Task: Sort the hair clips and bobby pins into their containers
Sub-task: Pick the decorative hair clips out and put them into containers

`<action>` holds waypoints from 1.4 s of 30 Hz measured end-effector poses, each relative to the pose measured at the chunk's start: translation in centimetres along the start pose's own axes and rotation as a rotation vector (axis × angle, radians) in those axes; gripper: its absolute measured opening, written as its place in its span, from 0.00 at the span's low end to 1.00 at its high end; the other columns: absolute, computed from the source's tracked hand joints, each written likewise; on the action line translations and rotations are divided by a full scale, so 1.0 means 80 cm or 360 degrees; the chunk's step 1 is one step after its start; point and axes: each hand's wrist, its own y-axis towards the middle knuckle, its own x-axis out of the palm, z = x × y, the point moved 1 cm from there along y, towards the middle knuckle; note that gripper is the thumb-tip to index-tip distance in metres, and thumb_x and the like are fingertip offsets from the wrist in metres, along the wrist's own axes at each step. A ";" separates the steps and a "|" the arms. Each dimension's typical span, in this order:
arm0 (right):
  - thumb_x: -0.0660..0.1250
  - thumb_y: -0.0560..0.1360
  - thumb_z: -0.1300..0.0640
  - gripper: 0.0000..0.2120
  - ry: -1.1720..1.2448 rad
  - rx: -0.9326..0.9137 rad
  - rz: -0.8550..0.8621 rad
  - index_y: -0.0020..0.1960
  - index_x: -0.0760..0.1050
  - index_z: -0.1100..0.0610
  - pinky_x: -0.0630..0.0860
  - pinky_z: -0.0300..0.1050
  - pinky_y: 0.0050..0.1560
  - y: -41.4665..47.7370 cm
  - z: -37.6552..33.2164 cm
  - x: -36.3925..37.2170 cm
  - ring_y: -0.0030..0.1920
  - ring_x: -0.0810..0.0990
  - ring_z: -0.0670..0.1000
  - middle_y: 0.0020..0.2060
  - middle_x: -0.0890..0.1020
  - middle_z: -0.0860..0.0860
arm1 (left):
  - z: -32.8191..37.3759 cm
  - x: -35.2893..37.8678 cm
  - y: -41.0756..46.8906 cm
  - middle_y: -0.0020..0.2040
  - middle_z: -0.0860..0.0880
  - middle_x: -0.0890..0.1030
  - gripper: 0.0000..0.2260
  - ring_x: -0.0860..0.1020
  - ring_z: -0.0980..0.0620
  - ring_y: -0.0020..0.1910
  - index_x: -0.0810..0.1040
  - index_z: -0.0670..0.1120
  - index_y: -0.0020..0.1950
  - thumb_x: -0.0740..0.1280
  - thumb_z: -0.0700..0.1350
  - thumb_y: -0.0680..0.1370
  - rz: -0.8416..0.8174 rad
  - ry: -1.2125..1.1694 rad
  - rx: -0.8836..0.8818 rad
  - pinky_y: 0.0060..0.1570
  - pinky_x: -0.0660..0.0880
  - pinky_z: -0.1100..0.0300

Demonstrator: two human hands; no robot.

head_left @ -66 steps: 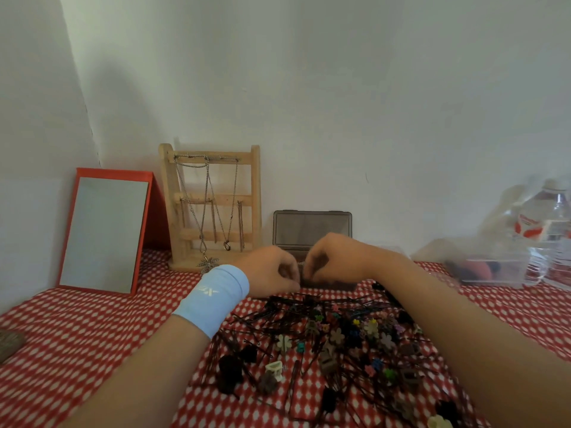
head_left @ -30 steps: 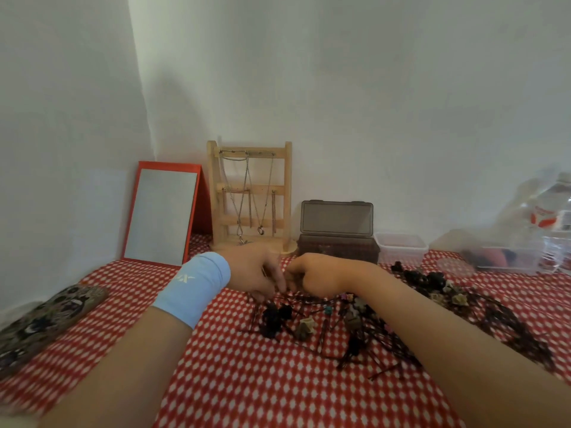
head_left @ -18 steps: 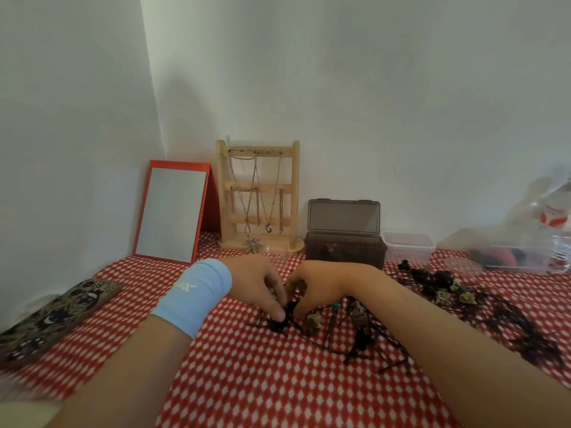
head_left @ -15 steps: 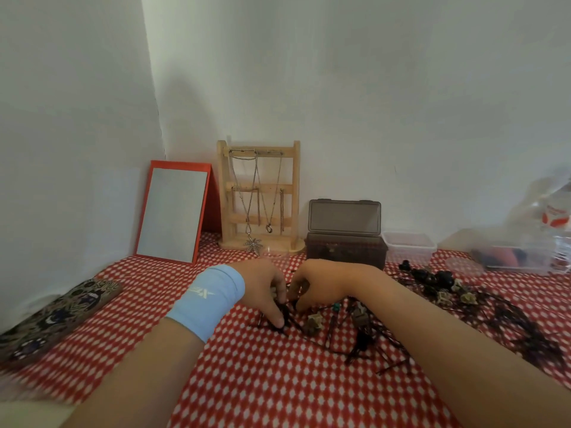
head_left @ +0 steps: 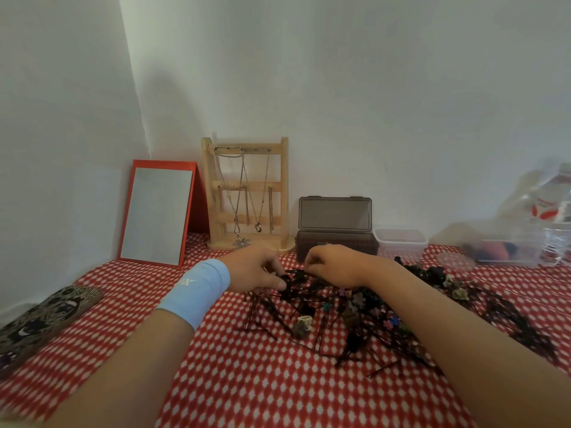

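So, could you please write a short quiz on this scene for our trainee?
1. True or false: the lid of the dark box is shut.
2. Which wrist wears the blue wristband? A: left. B: right. C: neither.
3. Fill in: the clear tub stands just to the ___ of the box.

Key: 1 false, the lid stands open; 2 A; 3 right.
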 end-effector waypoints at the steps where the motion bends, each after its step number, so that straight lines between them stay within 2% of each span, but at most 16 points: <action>1: 0.61 0.83 0.51 0.10 0.0027 -0.0015 -0.0009 0.60 0.78 0.50 0.74 0.46 0.62 -0.001 0.003 -0.001 0.58 0.76 0.48 0.57 0.79 0.46 | 0.000 0.000 0.003 0.49 0.50 0.83 0.09 0.82 0.54 0.44 0.81 0.49 0.54 0.73 0.49 0.76 0.0027 0.0006 -0.0004 0.47 0.78 0.64; 4: 0.62 0.83 0.56 0.11 0.0102 -0.0133 -0.0174 0.54 0.82 0.47 0.74 0.45 0.60 -0.008 0.005 -0.006 0.55 0.79 0.46 0.54 0.81 0.44 | -0.002 0.000 0.012 0.50 0.50 0.83 0.09 0.82 0.51 0.48 0.80 0.51 0.53 0.75 0.47 0.74 0.0106 -0.0121 0.0002 0.55 0.79 0.55; 5: 0.63 0.82 0.56 0.11 0.0136 -0.0185 -0.0257 0.54 0.83 0.46 0.76 0.45 0.60 -0.010 0.004 -0.007 0.54 0.80 0.45 0.53 0.82 0.44 | -0.002 0.000 0.014 0.51 0.51 0.83 0.10 0.83 0.51 0.49 0.80 0.52 0.55 0.74 0.46 0.75 0.0118 -0.0172 0.0016 0.54 0.80 0.55; 8: 0.69 0.79 0.57 0.12 0.0149 -0.0317 -0.0494 0.57 0.84 0.43 0.77 0.39 0.57 -0.016 -0.003 -0.008 0.50 0.81 0.41 0.51 0.84 0.41 | -0.004 -0.002 0.019 0.53 0.53 0.83 0.14 0.82 0.51 0.52 0.80 0.56 0.62 0.72 0.47 0.77 0.0143 -0.0087 0.0027 0.50 0.78 0.65; 12: 0.76 0.74 0.56 0.14 0.0048 -0.0350 -0.0542 0.58 0.84 0.46 0.79 0.41 0.54 -0.012 -0.005 -0.001 0.47 0.81 0.44 0.48 0.84 0.45 | -0.009 -0.001 0.030 0.57 0.53 0.83 0.12 0.80 0.51 0.55 0.83 0.57 0.58 0.73 0.47 0.75 0.0272 0.0018 -0.0037 0.55 0.75 0.62; 17: 0.73 0.76 0.54 0.10 0.0101 -0.0312 -0.0267 0.58 0.83 0.47 0.74 0.32 0.51 -0.009 0.009 -0.013 0.49 0.79 0.37 0.51 0.82 0.39 | -0.001 -0.003 0.052 0.54 0.56 0.81 0.11 0.77 0.55 0.54 0.84 0.54 0.55 0.75 0.45 0.74 0.0497 0.0024 -0.0006 0.62 0.74 0.55; 19: 0.71 0.77 0.56 0.09 0.0213 -0.0221 -0.0122 0.56 0.82 0.48 0.74 0.31 0.44 -0.008 0.024 -0.027 0.42 0.80 0.36 0.48 0.83 0.40 | 0.005 -0.004 0.067 0.54 0.56 0.81 0.11 0.76 0.54 0.54 0.83 0.54 0.55 0.75 0.44 0.74 0.0548 0.0028 0.0002 0.61 0.74 0.55; 21: 0.71 0.78 0.58 0.09 0.0294 -0.0101 0.0087 0.56 0.82 0.49 0.77 0.35 0.40 -0.001 0.043 -0.041 0.37 0.81 0.41 0.46 0.83 0.43 | 0.013 -0.006 0.086 0.54 0.55 0.81 0.11 0.76 0.53 0.55 0.83 0.53 0.55 0.74 0.43 0.74 0.0589 0.0007 0.0035 0.59 0.73 0.56; 23: 0.70 0.78 0.60 0.09 0.0270 0.0002 0.0292 0.56 0.81 0.50 0.78 0.38 0.43 0.010 0.061 -0.053 0.40 0.83 0.45 0.48 0.83 0.45 | 0.023 -0.007 0.105 0.54 0.56 0.80 0.12 0.75 0.54 0.55 0.82 0.53 0.56 0.73 0.41 0.74 0.0613 -0.0046 0.0072 0.60 0.71 0.58; 26: 0.71 0.77 0.59 0.11 0.0135 0.0104 0.0485 0.59 0.81 0.53 0.73 0.40 0.53 0.035 0.087 -0.065 0.54 0.81 0.50 0.54 0.83 0.49 | 0.039 -0.006 0.135 0.56 0.55 0.78 0.14 0.73 0.55 0.54 0.81 0.52 0.59 0.73 0.41 0.75 0.0577 -0.0052 0.0104 0.59 0.68 0.60; 28: 0.70 0.77 0.58 0.13 0.0070 0.0166 0.0523 0.61 0.80 0.55 0.72 0.41 0.56 0.048 0.101 -0.068 0.58 0.79 0.52 0.57 0.82 0.52 | 0.047 -0.002 0.154 0.60 0.53 0.79 0.15 0.75 0.52 0.57 0.81 0.51 0.60 0.73 0.40 0.75 0.0549 -0.0026 0.0121 0.62 0.70 0.58; 31: 0.71 0.77 0.58 0.13 -0.0006 0.0222 0.0488 0.62 0.80 0.55 0.73 0.42 0.56 0.063 0.113 -0.066 0.57 0.79 0.52 0.59 0.82 0.53 | 0.051 0.004 0.176 0.63 0.52 0.79 0.17 0.76 0.50 0.62 0.80 0.51 0.63 0.72 0.39 0.75 0.0474 -0.0011 0.0112 0.64 0.70 0.58; 34: 0.73 0.75 0.59 0.21 0.0053 0.0219 0.0443 0.67 0.77 0.53 0.73 0.42 0.57 0.069 0.117 -0.065 0.58 0.79 0.52 0.60 0.81 0.52 | 0.052 0.011 0.186 0.62 0.50 0.80 0.21 0.77 0.48 0.62 0.77 0.50 0.67 0.71 0.38 0.75 0.0342 0.0040 0.0132 0.65 0.72 0.54; 37: 0.74 0.75 0.57 0.26 0.0146 0.0164 0.0482 0.71 0.73 0.53 0.72 0.41 0.60 0.064 0.116 -0.069 0.60 0.77 0.49 0.62 0.79 0.51 | 0.048 0.013 0.183 0.63 0.50 0.80 0.21 0.77 0.49 0.62 0.77 0.50 0.67 0.71 0.38 0.76 0.0389 0.0020 0.0158 0.66 0.72 0.53; 39: 0.72 0.76 0.58 0.21 0.0156 0.0111 0.0554 0.69 0.76 0.54 0.73 0.39 0.60 0.055 0.113 -0.072 0.58 0.78 0.47 0.61 0.80 0.50 | 0.046 0.015 0.175 0.60 0.52 0.81 0.17 0.79 0.52 0.59 0.80 0.52 0.63 0.71 0.39 0.76 0.0416 -0.0010 0.0220 0.64 0.74 0.53; 42: 0.71 0.77 0.60 0.10 0.0204 -0.0007 0.0623 0.56 0.82 0.53 0.76 0.38 0.54 0.029 0.099 -0.078 0.51 0.81 0.45 0.51 0.84 0.46 | 0.053 0.017 0.151 0.50 0.57 0.82 0.09 0.79 0.56 0.50 0.82 0.54 0.53 0.71 0.42 0.76 0.0410 -0.0066 0.0361 0.56 0.77 0.58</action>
